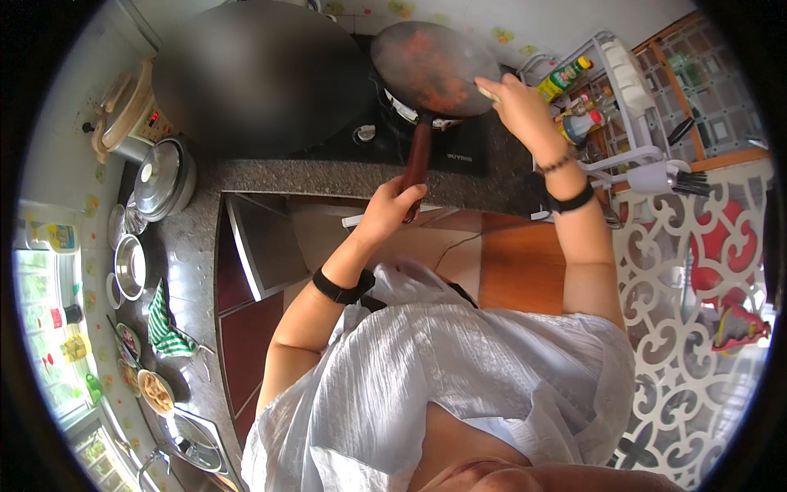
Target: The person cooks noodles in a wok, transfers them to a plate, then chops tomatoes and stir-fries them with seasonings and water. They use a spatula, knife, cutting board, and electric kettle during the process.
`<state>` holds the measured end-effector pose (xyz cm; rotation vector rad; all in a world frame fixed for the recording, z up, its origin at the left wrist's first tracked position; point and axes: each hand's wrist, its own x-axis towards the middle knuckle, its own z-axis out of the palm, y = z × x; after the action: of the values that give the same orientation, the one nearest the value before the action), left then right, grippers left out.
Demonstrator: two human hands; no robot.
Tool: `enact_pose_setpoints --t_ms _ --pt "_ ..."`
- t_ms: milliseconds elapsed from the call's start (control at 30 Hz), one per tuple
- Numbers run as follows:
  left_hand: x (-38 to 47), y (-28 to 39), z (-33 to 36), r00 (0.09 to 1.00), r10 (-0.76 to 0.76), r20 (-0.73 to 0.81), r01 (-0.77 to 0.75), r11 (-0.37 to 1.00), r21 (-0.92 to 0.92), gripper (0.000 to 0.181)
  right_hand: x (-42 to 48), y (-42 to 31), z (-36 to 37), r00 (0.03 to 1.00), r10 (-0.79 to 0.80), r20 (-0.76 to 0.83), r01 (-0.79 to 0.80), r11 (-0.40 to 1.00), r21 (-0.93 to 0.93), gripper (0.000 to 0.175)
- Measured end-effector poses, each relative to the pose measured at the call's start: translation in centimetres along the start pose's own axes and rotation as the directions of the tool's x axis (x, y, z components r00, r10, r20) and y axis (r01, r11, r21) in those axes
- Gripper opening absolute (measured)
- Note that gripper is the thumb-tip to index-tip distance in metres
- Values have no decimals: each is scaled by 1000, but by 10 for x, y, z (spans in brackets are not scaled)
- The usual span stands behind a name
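Note:
My left hand [393, 206] is wrapped around the dark red-brown wooden handle [419, 150] of a wok [393, 67]. Chopped reddish-orange food [446, 92] lies in the wok under a haze of steam. The wok sits over the right burner of a black gas hob [399, 144], tilted in this view. At the wok's right rim, my right hand [519, 107] grips a pale utensil handle [487, 93]; I cannot make out the utensil's far end.
A blurred patch hides the hob's left side. A lidded steel pot [161, 181], steel bowl [130, 266], green-striped cloth [165, 326], food bowl [155, 392] and sink [193, 440] line the left counter. Sauce bottles [564, 79] stand in a rack [621, 92] beside my right arm. A cabinet door [261, 246] hangs open below.

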<state>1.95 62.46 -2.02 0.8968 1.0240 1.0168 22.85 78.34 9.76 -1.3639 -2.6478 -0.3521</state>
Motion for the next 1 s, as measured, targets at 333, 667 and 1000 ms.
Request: enact_pose_setpoints --t_ms 333,667,1000 --pt "-3 3 -2 1000 12 -2 -12 1000 28 25 -3 30 9 995 102 -16 -101 993 64 44" --pt "-5 9 -4 1000 -9 24 7 998 63 28 5 34 27 984 179 -22 -171 964 202 40" --pt "-15 3 -7 999 -23 -41 22 999 -27 28 -40 -11 -49 998 53 17 -54 996 64 37"
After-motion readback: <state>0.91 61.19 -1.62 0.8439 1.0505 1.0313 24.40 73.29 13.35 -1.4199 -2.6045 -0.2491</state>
